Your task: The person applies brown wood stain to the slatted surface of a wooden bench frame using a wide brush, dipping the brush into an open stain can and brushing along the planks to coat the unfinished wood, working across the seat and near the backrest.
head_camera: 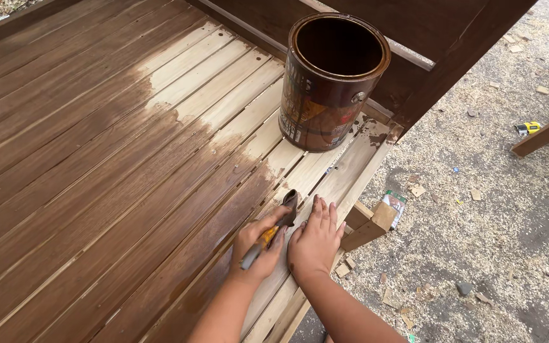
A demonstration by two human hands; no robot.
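Note:
My left hand (pixel 257 246) grips a paintbrush (pixel 273 230) with a yellow and grey handle; its stained bristles press on a pale plank near the edge of the slatted wooden surface (pixel 96 159). Flat on the bare wood just right of the brush lies my right hand (pixel 316 237), fingers together, holding nothing. Most of the slats are stained dark brown; the strip by my hands and towards the can is bare light wood. An open can of brown stain (pixel 332 82) stands upright on the slats beyond my hands.
Dark stained boards (pixel 452 38) rise behind the can. To the right is gravelly ground (pixel 478 209) strewn with wood chips and sawdust, a small wood block (pixel 382 217), a green packet (pixel 396 203), a yellow tape measure (pixel 528 128) and a leaning plank (pixel 544 134).

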